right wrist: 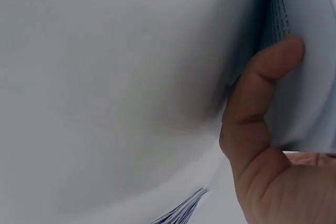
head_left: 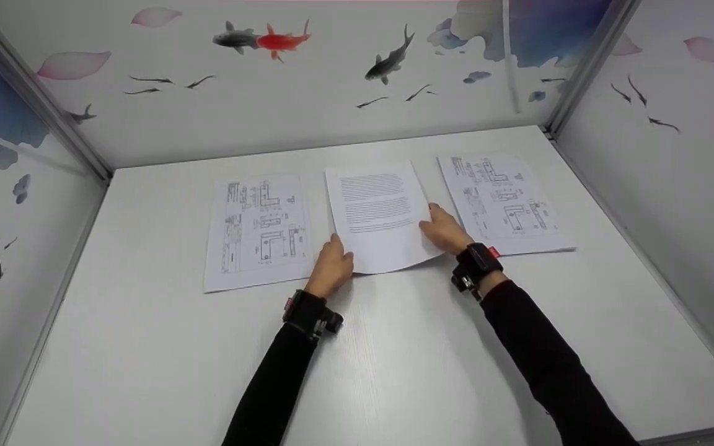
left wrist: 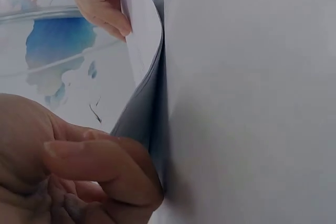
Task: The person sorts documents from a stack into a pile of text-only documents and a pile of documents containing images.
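A stack of printed text sheets [head_left: 377,243] lies in the middle of the table, its near edge bowed up off the surface. My left hand [head_left: 331,267] grips the stack at its lower left side. On the opposite side, my right hand [head_left: 447,230] holds the right edge, thumb on top. The left wrist view has the curled fingers of the left hand [left wrist: 105,169] at the sheets' edge, with the curved pages [left wrist: 140,30] rising beyond. In the right wrist view, the thumb of the right hand [right wrist: 252,98] presses against the page [right wrist: 310,87].
One stack of technical drawings [head_left: 258,248] lies to the left of the text sheets, and another drawing stack [head_left: 512,204] lies to the right. All rest on a white table [head_left: 146,347] enclosed by walls [head_left: 326,93] with painted fish.
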A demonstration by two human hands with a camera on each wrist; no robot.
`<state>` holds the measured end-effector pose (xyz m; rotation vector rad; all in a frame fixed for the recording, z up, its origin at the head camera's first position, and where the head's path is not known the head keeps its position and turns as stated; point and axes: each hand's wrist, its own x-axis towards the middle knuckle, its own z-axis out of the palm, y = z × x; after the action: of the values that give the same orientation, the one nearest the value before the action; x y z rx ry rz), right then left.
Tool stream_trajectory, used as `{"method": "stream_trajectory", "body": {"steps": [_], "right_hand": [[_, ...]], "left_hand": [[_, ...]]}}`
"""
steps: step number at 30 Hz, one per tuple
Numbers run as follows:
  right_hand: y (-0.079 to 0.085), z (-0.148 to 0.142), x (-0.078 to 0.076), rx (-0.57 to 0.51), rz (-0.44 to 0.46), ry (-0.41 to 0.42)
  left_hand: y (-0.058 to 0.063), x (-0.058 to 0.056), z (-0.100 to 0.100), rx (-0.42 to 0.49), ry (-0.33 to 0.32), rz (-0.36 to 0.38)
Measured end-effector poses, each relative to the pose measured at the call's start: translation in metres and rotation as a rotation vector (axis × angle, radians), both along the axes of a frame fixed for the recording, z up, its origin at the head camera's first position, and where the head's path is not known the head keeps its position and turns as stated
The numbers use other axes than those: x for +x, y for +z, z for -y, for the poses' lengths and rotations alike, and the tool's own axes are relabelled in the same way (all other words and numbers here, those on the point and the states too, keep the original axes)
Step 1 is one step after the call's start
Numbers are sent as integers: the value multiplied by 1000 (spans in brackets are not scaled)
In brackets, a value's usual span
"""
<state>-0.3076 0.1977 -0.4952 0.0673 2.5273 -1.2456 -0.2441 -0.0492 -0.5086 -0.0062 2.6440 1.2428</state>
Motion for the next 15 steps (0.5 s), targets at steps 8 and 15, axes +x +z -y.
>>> {"method": "stream_trajectory", "body": {"steps": [8, 15], "right_hand": [[0, 1, 0, 76, -66, 14], [1, 5, 2, 240, -91, 20]], "left_hand": [[4, 3, -4, -122, -9, -26], [4, 1, -2, -145, -17, -32]]}}
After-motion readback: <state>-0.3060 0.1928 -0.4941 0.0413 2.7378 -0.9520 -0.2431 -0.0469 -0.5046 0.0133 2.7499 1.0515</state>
